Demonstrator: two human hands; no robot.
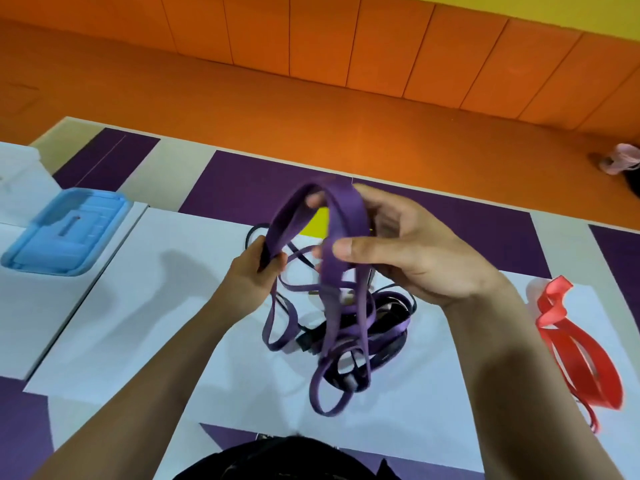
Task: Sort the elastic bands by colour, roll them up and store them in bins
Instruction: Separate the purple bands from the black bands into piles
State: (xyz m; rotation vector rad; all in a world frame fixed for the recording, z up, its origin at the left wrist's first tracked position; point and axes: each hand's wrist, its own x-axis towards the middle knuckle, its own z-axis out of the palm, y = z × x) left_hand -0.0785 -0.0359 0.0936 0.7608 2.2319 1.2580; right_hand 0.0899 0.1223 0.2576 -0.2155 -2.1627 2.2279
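Nearest the viewpoint, the person's dark garment (277, 459) sits below both forearms. Far to the left of the left hand lies a blue plastic lid (65, 233), well apart from the work.

The left hand (254, 268) has its fingers curled round the left run of a wide purple elastic band (343, 209). The band arches upward between the hands and passes over the fingers of the right hand (408, 251). That hand is half closed, and its thumb pins the band's flat face against the fingers. Both of the band's lower loops hang into the pile of purple and black bands (349, 327), which lies below and between the hands on the white table top (138, 306).

Handling, as judged: the band is light, limp and flat, probably tacky rather than slippery, and not fragile. It is likely to snag on neighbouring loops. Grip it across its full width, close to one folded end, before rolling.

The red bands (571, 344) lie to the right of the right hand, set apart.
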